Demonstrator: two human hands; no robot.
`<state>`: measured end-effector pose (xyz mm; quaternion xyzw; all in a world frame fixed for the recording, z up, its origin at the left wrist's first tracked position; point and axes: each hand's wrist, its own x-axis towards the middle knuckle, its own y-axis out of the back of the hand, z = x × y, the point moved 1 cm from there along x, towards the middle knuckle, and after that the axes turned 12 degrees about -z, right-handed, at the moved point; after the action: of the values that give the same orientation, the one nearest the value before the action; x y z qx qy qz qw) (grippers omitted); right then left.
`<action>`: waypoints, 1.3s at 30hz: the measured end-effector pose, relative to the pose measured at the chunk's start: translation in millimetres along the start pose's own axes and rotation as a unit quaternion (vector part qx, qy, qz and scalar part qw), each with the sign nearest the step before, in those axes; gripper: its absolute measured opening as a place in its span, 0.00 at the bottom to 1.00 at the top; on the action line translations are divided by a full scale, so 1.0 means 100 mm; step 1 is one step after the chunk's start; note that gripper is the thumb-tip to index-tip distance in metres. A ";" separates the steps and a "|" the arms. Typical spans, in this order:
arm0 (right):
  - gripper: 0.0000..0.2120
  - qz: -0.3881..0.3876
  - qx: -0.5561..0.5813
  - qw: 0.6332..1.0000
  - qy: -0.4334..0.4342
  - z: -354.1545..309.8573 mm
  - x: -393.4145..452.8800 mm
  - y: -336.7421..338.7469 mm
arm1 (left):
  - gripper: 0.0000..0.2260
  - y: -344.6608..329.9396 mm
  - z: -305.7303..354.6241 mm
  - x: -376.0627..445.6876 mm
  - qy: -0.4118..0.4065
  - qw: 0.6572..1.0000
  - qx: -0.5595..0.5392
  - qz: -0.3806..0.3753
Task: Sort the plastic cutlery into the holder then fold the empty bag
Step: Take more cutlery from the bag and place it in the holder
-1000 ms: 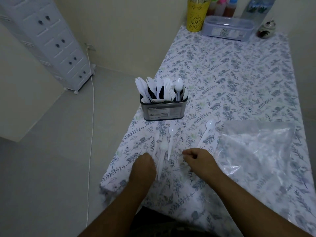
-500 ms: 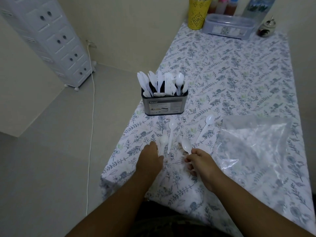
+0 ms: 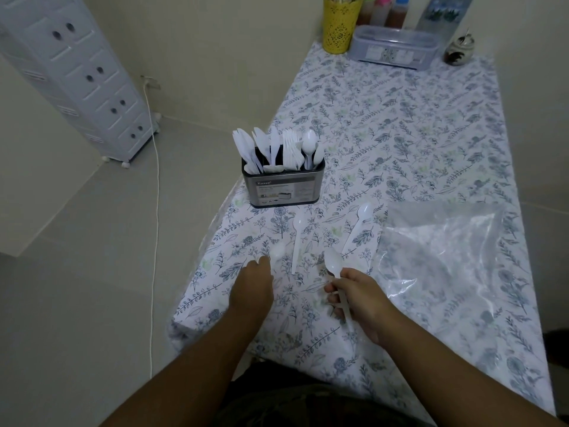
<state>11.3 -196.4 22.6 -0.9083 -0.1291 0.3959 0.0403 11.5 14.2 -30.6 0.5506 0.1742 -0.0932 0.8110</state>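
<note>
My right hand point(image 3: 358, 298) grips a white plastic spoon point(image 3: 335, 266) by its handle, bowl pointing away from me. My left hand point(image 3: 252, 288) is curled over a blurred spoon point(image 3: 278, 251); whether it grips I cannot tell. Two more spoons point(image 3: 297, 238) lie loose on the floral tablecloth point(image 3: 400, 134), near the cutlery holder point(image 3: 283, 188), which stands at the table's left edge. The clear bag point(image 3: 446, 257) lies flat to the right. Left, on the grey tiled floor point(image 3: 77, 272), stands a white drawer cabinet point(image 3: 77, 75).
</note>
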 end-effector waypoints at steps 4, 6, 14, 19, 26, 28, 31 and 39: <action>0.08 -0.004 0.022 1.000 -0.002 -0.01 -0.03 -0.01 | 0.10 0.06 -0.05 0.03 0.011 0.999 -0.031 -0.007; 0.09 -0.011 0.036 0.999 -0.006 -0.03 -0.04 -0.02 | 0.11 0.11 -0.03 -0.02 0.017 0.992 -0.121 0.011; 0.10 -0.049 0.055 0.997 0.011 -0.03 -0.04 -0.13 | 0.08 0.11 0.60 -0.48 -0.025 0.856 -0.510 -0.080; 0.12 -0.052 0.065 0.996 0.022 0.03 -0.02 -0.08 | 0.05 0.02 0.74 -0.45 -0.052 0.921 -0.384 -0.039; 0.13 0.043 -0.051 0.997 0.023 0.10 -0.01 0.02 | 0.07 0.00 0.83 -0.34 -0.196 0.964 -0.179 -0.013; 0.12 0.046 -0.052 0.997 0.031 0.09 -0.03 0.06 | 0.07 0.02 0.85 -0.25 -0.206 0.966 -0.152 -0.019; 0.12 0.057 -0.006 0.998 0.034 0.10 -0.04 0.11 | 0.11 0.07 0.85 -0.12 -0.199 0.968 -0.148 -0.028; 0.11 0.031 0.072 0.997 0.008 0.15 -0.07 0.23 | 0.11 0.02 0.49 0.30 -0.015 0.982 -0.188 0.022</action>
<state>0.4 -221.3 13.2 -0.9096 -0.0721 0.3982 0.0943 48.5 -29.3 -23.6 0.3909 0.1640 -0.0493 0.9044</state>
